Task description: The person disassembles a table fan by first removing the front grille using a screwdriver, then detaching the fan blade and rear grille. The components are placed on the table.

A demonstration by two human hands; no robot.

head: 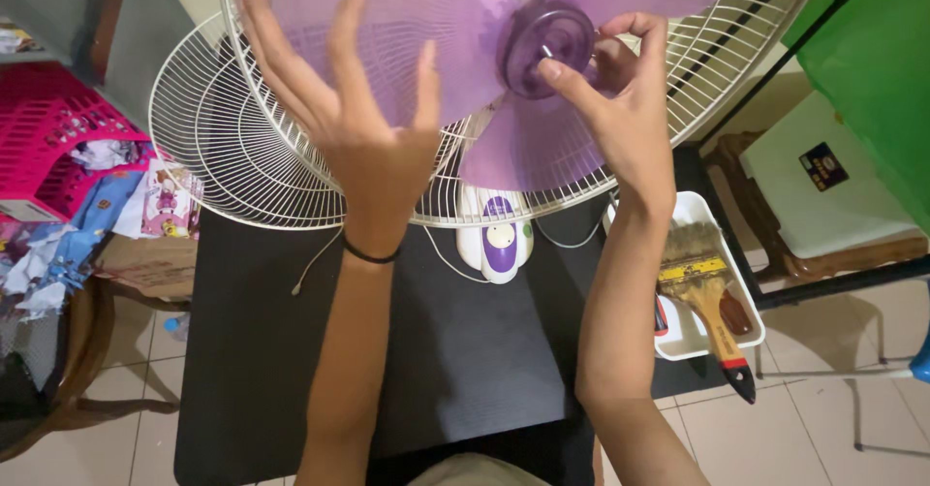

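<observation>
A translucent purple fan blade point(407, 31) sits on a white wire fan guard point(717, 69) at the top middle. My left hand point(349, 98) lies flat on the blade with its fingers spread. My right hand point(620, 89) pinches the round purple hub cap point(542, 45) at the blade's centre between thumb and fingers. Below the blade is the fan's white body point(494, 239) with a purple knob. A second wire guard point(208, 147) leans behind at the left.
The fan rests on a black table point(446, 350). A white tray point(722, 331) at the right holds a wide paintbrush point(712, 297) and small tools. A pink basket point(44, 137) and papers lie at the left. A wooden stool with a white top point(823, 205) stands at the right.
</observation>
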